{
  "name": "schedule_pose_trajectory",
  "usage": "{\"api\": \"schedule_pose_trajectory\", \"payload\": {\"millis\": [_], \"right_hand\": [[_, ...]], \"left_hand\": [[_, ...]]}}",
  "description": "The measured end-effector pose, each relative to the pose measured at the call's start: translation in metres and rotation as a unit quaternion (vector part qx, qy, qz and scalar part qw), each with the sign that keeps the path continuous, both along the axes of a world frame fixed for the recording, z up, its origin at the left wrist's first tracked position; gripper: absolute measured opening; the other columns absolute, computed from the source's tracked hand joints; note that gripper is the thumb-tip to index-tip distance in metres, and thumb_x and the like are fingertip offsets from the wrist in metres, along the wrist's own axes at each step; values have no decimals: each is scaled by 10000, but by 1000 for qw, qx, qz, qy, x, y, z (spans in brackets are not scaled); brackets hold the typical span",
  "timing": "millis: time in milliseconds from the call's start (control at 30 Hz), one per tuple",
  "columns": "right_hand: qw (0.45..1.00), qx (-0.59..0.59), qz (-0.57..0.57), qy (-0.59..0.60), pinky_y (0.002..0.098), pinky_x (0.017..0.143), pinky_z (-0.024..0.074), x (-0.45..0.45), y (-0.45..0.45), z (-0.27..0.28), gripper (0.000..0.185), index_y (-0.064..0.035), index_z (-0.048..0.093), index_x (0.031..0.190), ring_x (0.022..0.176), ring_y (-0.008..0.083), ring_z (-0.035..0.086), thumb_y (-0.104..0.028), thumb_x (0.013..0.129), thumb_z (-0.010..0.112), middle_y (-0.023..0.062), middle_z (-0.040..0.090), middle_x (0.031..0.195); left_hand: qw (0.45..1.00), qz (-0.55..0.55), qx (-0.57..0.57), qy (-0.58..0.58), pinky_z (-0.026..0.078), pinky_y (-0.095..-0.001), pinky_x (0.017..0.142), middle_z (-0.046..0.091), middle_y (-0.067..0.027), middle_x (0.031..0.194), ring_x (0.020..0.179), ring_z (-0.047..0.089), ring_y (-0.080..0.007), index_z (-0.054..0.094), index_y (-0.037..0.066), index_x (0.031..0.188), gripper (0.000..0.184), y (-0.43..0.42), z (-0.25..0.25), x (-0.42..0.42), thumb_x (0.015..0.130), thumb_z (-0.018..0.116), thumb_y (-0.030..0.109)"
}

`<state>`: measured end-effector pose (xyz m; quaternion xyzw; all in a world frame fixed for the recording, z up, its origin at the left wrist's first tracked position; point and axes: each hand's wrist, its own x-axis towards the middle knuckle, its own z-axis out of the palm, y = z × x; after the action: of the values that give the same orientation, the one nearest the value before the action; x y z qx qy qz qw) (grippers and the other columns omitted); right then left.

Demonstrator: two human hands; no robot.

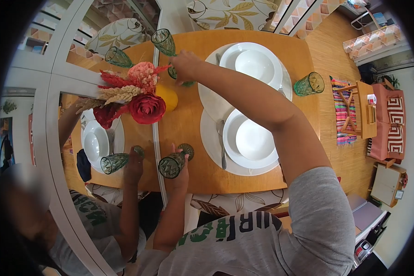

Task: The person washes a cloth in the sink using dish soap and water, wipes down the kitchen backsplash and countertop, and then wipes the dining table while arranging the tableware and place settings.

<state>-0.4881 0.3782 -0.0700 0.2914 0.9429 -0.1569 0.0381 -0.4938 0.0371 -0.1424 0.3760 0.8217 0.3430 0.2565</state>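
Observation:
My left hand [181, 172] is closed around a green glass goblet [171, 166], tilted near the table's lower edge. At the upper left, the fingers of my right hand [187, 66] close on another green goblet [163, 42]. More green glass [185, 83] shows just below that hand, mostly hidden, so I cannot tell which piece it is. A third green goblet [309, 84] rests at the table's right side. Between them are two settings of white bowls on plates, the upper bowl [255, 67] and the lower bowl [254, 139], with cutlery beside them on pale round placemats.
Red and pink flowers [147, 108] in a yellow vase [168, 97] stand at the left of the wooden table [188, 119]. A framed mirror [55, 69] borders that side, reflecting goblets, bowls and my arms. Patterned chairs [232, 14] line the edges; a pink sofa [387, 122] is far right.

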Motion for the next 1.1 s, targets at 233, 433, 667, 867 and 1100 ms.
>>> {"api": "schedule_pose_trajectory", "payload": {"millis": [233, 433, 667, 867, 1100], "right_hand": [[1000, -6, -20, 1, 387, 859, 472, 2, -17, -5, 656, -4, 593, 1105, 1064, 329, 531, -334, 583, 813, 199, 589, 1073], [993, -81, -78, 45, 440, 960, 423, 44, -33, 26, 1066, -90, 224, 1436, 1177, 411, 435, -367, 605, 832, 292, 421, 1264], [930, 133, -341, -42, 466, 950, 377, 287, -2, 61, 856, -92, 444, 1320, 1155, 348, 469, -349, 593, 816, 154, 545, 1187], [876, 7, -476, 77, 411, 922, 451, 405, 5, -13, 943, -112, 358, 1376, 1131, 376, 506, -254, 573, 832, 240, 521, 1189], [867, 57, -491, 61, 406, 872, 478, 384, -13, 0, 855, -78, 437, 1324, 1024, 375, 565, -204, 573, 826, 257, 562, 1085]], "left_hand": [[1000, 6, 10, -27, 411, -334, 927, 564, -46, 1076, 1013, 532, -184, 353, 49, 1405, 620, -2, -5, -1, 882, 636, 225], [993, 25, 75, -86, 402, -316, 942, 556, -52, 1077, 1030, 516, -179, 359, 49, 1402, 628, -6, -16, -2, 865, 658, 184], [991, 39, 74, -106, 396, -297, 944, 552, -61, 1088, 1024, 511, -172, 380, 37, 1389, 625, -5, -19, -2, 849, 675, 148], [996, 8, 91, -23, 411, -305, 913, 582, -57, 1038, 975, 536, -177, 437, 32, 1353, 587, -9, -32, -10, 840, 687, 168], [988, 20, 128, -86, 405, -307, 924, 588, -52, 1035, 968, 538, -172, 444, 42, 1351, 606, -10, -36, -10, 823, 706, 183]]}}
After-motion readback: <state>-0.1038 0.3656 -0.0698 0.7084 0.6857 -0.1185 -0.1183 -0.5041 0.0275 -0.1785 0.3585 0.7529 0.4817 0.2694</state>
